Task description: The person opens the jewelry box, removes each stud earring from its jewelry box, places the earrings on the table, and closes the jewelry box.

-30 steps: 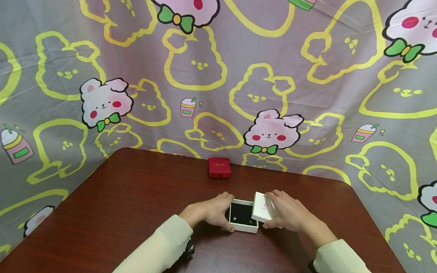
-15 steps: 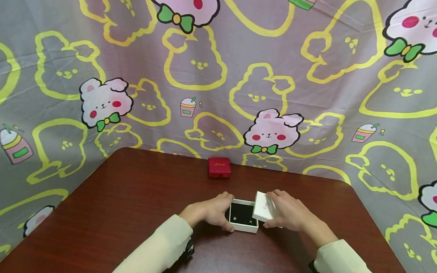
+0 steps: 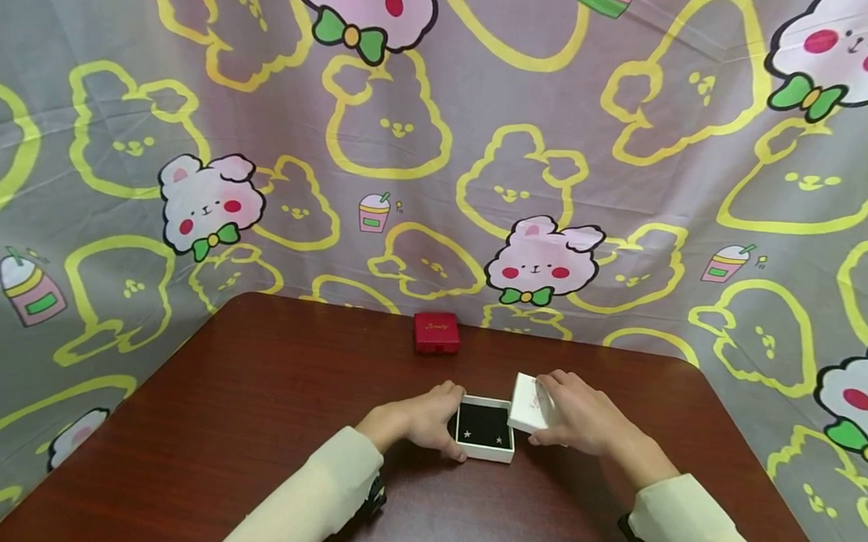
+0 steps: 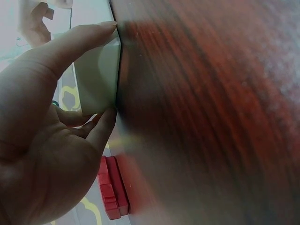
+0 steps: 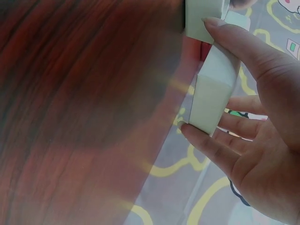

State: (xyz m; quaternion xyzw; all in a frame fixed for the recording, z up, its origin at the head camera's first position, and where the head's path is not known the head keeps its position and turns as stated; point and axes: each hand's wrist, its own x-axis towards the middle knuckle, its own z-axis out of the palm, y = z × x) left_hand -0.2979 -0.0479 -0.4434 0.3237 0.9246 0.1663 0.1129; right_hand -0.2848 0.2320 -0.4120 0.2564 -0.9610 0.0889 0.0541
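On the table sits a small white box (image 3: 484, 453) with a black lining, and a pair of small star-shaped earrings (image 3: 467, 434) shows on that lining. My left hand (image 3: 428, 420) grips the box's left side between thumb and fingers; the left wrist view shows them at the corners of its white wall (image 4: 98, 75). Tilted beside the box's right edge is the white lid (image 3: 527, 405), pinched by my right hand (image 3: 582, 417). In the right wrist view, the thumb and fingers span the lid's side (image 5: 208, 103), raised off the table.
A red jewelry box (image 3: 436, 334) with gold lettering stands near the table's back edge. The dark brown wooden table (image 3: 262, 393) meets a patterned cloth (image 3: 412, 137) with cartoon rabbits behind it.
My right hand has moved slightly right and away with the lid, uncovering the box's right side and the second earring. The left hand and the box have stayed in place.
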